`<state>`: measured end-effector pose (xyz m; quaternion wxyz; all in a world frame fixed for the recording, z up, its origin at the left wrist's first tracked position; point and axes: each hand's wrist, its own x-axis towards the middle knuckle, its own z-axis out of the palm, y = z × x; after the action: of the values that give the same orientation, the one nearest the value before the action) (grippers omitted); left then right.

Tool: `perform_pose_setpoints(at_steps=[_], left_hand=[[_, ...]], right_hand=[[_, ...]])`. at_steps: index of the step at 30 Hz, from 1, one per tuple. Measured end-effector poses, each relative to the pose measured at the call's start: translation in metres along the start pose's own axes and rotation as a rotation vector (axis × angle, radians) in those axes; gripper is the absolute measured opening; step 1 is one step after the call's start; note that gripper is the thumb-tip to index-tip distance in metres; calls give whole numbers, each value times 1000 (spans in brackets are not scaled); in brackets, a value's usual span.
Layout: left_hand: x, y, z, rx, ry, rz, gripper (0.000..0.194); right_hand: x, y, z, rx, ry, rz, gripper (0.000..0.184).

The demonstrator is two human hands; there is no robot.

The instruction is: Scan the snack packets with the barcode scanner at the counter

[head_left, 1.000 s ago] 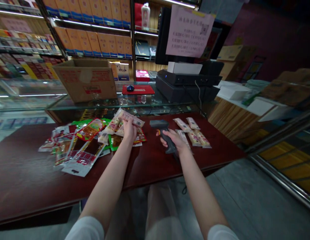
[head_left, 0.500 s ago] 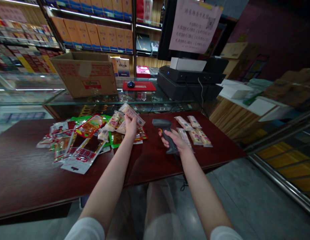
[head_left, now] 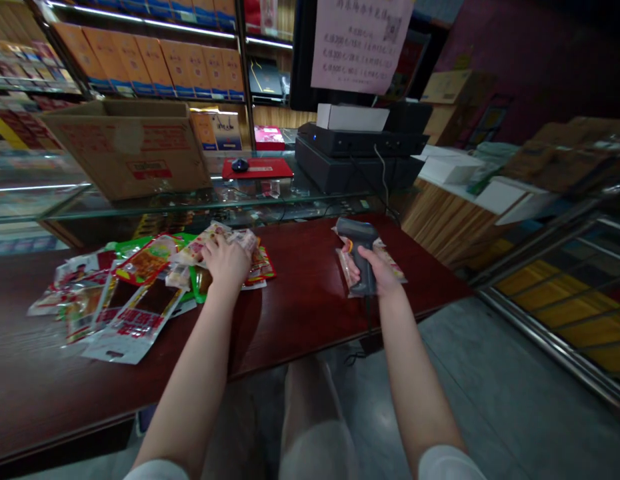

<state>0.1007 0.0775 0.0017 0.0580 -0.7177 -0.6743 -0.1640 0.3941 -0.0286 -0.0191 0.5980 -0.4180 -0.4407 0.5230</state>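
Observation:
My left hand (head_left: 227,264) is over the right end of a pile of packaged snacks. Its fingers are curled round a pale, clear-wrapped snack packet (head_left: 210,241), and the fingertips are partly hidden. Beneath and beside it lie a red-edged packet (head_left: 147,259) and a silver packet with a dark window (head_left: 135,323). My right hand (head_left: 383,272) grips a dark barcode scanner (head_left: 361,257) by its handle, with its head tilted away. Behind the scanner lie more pale snack packets (head_left: 390,261), mostly covered by it and the hand.
An open cardboard box (head_left: 135,150) stands on the glass counter behind the dark red table (head_left: 295,300). A red mat (head_left: 270,168) carries a computer mouse (head_left: 239,165). To its right is a black till (head_left: 340,167) below a screen. A metal railing (head_left: 555,347) runs along the right.
My right hand has carried the scanner rightward, over the separate pale packets. My left hand has lowered onto the pile, and the packet it held up is down there. The view has turned right.

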Motion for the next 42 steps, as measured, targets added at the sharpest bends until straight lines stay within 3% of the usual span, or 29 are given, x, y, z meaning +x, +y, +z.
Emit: perform_pose_setpoints(at_steps=[4, 8, 10, 13, 16, 20, 23, 27, 30, 37, 42], left_hand=[[-8, 10, 6, 31, 66, 65, 52], [-18, 40, 6, -51, 100, 226, 47], [-18, 65, 16, -165, 38, 371, 42], [-10, 115, 41, -424, -168, 528, 39], [9, 165, 65, -661, -276, 635, 51], [33, 208, 75, -441, -370, 824, 76], [43, 219, 78, -236, -406, 917, 66], [47, 216, 82, -191, -225, 1030, 49], [46, 200, 73, -192, -75, 1031, 41], [17, 129, 23, -141, 81, 719, 37], [-4, 80, 11, -49, 117, 616, 34]], right_hand=[[-11, -12, -43, -6, 147, -102, 39], [-15, -13, -75, 41, 218, -127, 37], [-15, -11, -85, 55, 222, -104, 37], [-13, -6, -92, 58, 222, -68, 37], [-11, -2, -94, 86, 235, -88, 38], [-11, 3, -95, 121, 202, -112, 39], [-11, 7, -96, 123, 180, -108, 40], [-12, 10, -97, 130, 174, -93, 42], [-14, 11, -97, 120, 187, -86, 42], [-22, 1, -87, 77, 214, -108, 40], [-25, -4, -38, -29, 69, 6, 36]])
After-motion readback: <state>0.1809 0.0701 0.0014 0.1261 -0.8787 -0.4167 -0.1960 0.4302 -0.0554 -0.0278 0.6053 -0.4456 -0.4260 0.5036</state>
